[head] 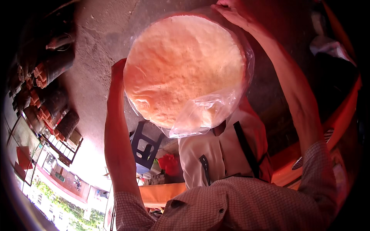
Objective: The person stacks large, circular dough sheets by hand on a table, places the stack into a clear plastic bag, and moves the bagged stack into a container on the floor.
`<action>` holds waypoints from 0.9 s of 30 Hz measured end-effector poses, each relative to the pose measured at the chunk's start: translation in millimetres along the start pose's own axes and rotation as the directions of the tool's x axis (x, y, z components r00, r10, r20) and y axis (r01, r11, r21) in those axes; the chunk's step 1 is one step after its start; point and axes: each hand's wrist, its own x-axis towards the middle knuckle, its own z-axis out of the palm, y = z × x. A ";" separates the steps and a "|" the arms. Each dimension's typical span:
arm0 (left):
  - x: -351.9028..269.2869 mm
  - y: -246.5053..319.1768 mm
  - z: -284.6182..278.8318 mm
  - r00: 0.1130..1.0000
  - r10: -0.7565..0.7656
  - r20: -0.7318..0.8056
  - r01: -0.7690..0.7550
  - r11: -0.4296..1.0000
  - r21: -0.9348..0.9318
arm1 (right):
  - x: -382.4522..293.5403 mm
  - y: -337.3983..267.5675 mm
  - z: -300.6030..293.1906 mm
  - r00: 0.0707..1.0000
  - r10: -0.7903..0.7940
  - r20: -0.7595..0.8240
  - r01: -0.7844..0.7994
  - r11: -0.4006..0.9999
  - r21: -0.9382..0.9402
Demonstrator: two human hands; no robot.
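A large, round, flat, pale-golden food, like a flatbread or cake layer (185,66), is raised in front of me. Clear plastic bag film (205,115) lies over its near edge and shows around its right rim. My left hand (119,64) is at the left edge of the round, with the fingers hidden behind it. Beyond the far right edge, my right hand (227,8) has its fingers bent together at the edge of the film. Whether they pinch the film is not clear in the dim red light.
A dark plastic stool (146,144) stands below left of the round, near a red bag (169,164). Stacked dark cylindrical objects with reddish ends (55,68) lie at the left on a rough concrete floor (92,57). Orange-covered surfaces (162,189) are close to my body.
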 end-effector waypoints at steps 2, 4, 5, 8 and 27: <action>-3.3 13.5 1.0 0.997 -0.038 -0.067 0.028 0.988 -0.149 | -21.0 -30.0 -8.9 0.998 0.061 -0.036 -0.064 0.992 -0.111; -3.8 7.9 -10.3 0.984 0.118 -0.133 -0.147 0.961 -0.233 | -44.6 -56.7 -19.5 0.961 0.204 -0.187 -0.192 0.978 0.081; -2.6 5.6 -14.9 0.966 0.195 -0.169 -0.235 0.934 -0.270 | -47.4 -62.4 -22.2 0.925 0.284 -0.251 -0.243 0.953 0.184; -16.3 50.9 9.2 0.911 0.385 -0.150 -0.398 0.914 -0.072 | -36.0 7.6 -5.0 0.927 0.236 -0.292 -0.024 0.813 0.582; 47.7 80.5 14.8 0.891 0.453 0.042 -0.355 0.633 0.688 | 17.1 -14.8 -2.4 0.910 -0.304 -0.282 0.287 0.952 -0.101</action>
